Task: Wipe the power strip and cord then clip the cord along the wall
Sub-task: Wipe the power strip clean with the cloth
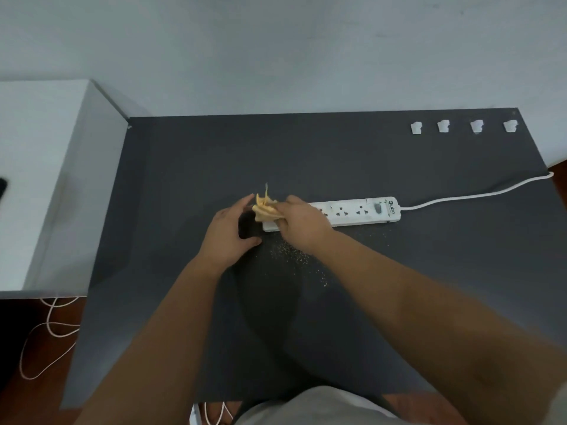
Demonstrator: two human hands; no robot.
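Observation:
A white power strip (359, 212) lies on the dark grey table (337, 154), its white cord (478, 195) running off the right edge. My right hand (302, 220) is shut on a crumpled yellow cloth (266, 207) and presses it on the strip's left end, hiding that end. My left hand (228, 234) rests on the table just left of the strip, fingers apart and curved, holding nothing. Several white cord clips (415, 127) sit in a row near the table's far right edge by the wall.
Fine crumbs (294, 256) are scattered on the table in front of the strip. A white cabinet (46, 179) stands at the left, with a dark object at its left edge. Loose white cables (49, 326) lie on the floor below it.

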